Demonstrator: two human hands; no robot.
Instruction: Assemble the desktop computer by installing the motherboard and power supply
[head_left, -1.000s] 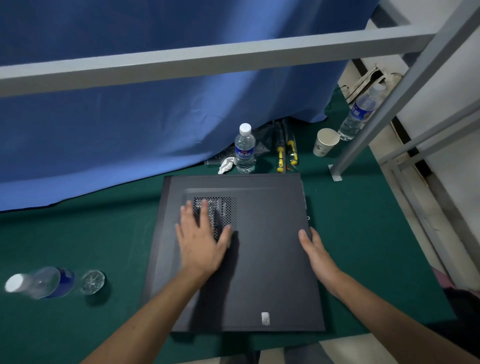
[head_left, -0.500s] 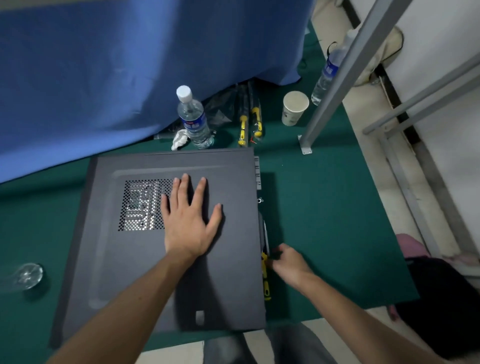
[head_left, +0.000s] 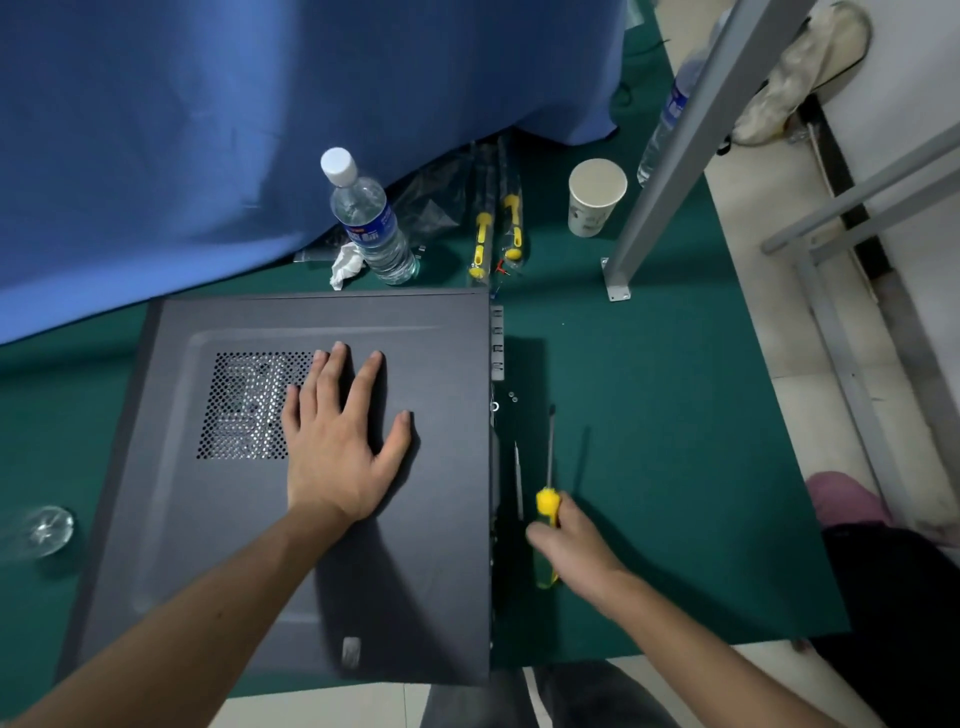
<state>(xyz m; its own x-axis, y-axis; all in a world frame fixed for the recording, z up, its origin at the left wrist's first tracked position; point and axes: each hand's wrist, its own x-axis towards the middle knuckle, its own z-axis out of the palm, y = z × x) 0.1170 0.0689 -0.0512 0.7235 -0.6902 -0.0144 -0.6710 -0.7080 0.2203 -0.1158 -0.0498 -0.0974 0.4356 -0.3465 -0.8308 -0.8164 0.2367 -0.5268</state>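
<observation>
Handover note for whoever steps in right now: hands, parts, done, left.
Left hand: flat, fingers spread, pressing on the side panel of the computer case.
Right hand: grips the yellow-handled screwdriver, tip pointing away, just right of the case.
Case lies on its side on the green mat; small screws lie loose by its rear edge.
Done: panel is on.
Left: probably drive the panel screws; the inside is hidden.

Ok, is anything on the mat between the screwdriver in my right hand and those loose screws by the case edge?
Nothing visible. The right hand grips the screwdriver, its shaft pointing over bare green mat towards the screws beside the case.
</observation>
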